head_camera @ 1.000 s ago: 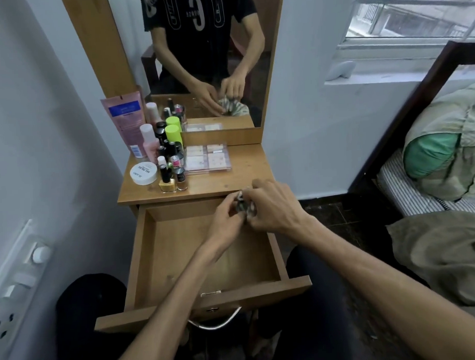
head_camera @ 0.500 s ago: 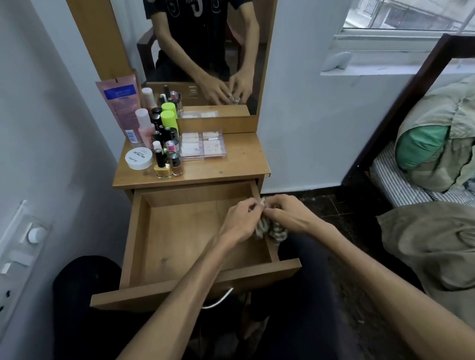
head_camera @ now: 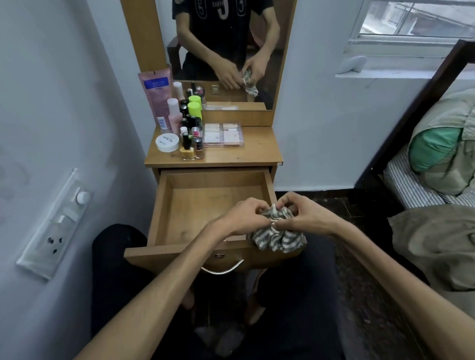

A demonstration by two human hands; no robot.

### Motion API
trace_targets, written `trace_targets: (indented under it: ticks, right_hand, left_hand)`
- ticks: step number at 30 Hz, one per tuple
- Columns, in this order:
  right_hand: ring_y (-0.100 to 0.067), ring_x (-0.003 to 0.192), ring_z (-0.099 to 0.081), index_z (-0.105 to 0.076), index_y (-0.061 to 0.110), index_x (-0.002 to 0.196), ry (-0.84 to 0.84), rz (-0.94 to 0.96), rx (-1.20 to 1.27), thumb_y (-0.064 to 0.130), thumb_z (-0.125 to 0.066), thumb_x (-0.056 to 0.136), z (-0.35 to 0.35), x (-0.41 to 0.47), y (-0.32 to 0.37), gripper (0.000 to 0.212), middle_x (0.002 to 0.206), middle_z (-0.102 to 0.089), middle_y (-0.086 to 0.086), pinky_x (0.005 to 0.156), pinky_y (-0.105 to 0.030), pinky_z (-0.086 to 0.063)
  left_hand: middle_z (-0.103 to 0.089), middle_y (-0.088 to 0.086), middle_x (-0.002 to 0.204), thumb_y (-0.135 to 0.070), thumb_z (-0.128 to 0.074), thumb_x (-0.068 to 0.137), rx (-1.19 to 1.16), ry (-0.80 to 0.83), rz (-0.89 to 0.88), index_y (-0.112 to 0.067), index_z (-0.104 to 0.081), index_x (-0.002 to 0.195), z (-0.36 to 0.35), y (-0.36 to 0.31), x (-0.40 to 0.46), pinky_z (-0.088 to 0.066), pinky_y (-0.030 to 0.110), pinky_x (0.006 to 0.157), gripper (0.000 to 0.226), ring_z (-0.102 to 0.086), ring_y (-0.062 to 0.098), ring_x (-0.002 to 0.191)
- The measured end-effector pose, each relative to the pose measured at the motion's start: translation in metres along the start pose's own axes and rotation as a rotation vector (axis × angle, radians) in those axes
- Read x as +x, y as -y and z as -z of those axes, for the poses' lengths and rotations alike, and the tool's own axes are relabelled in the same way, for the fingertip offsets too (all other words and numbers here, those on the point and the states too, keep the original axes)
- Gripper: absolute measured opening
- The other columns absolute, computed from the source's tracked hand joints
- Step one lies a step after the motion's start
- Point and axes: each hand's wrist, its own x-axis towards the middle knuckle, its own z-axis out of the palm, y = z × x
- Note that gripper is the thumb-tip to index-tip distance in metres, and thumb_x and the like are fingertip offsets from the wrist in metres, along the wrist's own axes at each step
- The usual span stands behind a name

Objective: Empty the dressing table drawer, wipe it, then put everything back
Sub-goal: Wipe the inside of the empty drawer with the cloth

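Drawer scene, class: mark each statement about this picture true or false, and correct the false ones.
1. The drawer is open and holds nothing. True.
2. Both hands hold a striped cloth. True.
3. The bottles stand on the right of the tabletop. False: they stand on its left.
4. The left hand rests on the drawer handle. False: it grips the cloth with the right hand.
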Motion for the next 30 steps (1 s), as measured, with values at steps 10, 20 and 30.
trace_targets:
  ticks: [10,20,30]
  right_hand:
    - [-0.018,0.096,-0.072,-0.047,0.03,0.122,0.102,0.325,-0.223,0.018,-0.087,0.077,-0.113,0.014,0.098,0.061,0.111,-0.072,-0.001,0.078,-0.033,-0.062]
    - [-0.012,0.083,-0.069,-0.079,0.02,0.107,-0.121,0.519,-0.079,0.016,-0.074,0.086,-0.177,0.088,0.196,0.022,0.106,-0.079,0.001,0.077,-0.023,-0.05]
    - [-0.039,0.116,-0.058,-0.064,0.017,0.136,-0.241,0.539,-0.655,0.017,-0.06,0.094,-0.186,0.166,0.2,0.042,0.127,-0.056,-0.016,0.098,-0.057,-0.05]
  left_hand:
    - [-0.071,0.008,0.078,-0.013,-0.069,0.072,0.219,-0.109,0.136,-0.015,-0.067,0.074,0.086,0.081,-0.096,-0.054,0.041,0.068,0.004,-0.066,0.022,0.074]
    - [-0.073,0.003,0.077,-0.018,-0.058,0.066,0.068,-0.482,0.32,-0.019,-0.072,0.08,0.158,0.162,-0.124,-0.057,0.04,0.077,0.02,-0.069,0.026,0.08]
    - [-0.073,0.016,0.09,-0.023,-0.047,0.088,-0.578,-0.651,0.378,-0.026,-0.066,0.084,0.145,0.191,-0.043,-0.06,0.045,0.073,0.02,-0.071,0.037,0.082]
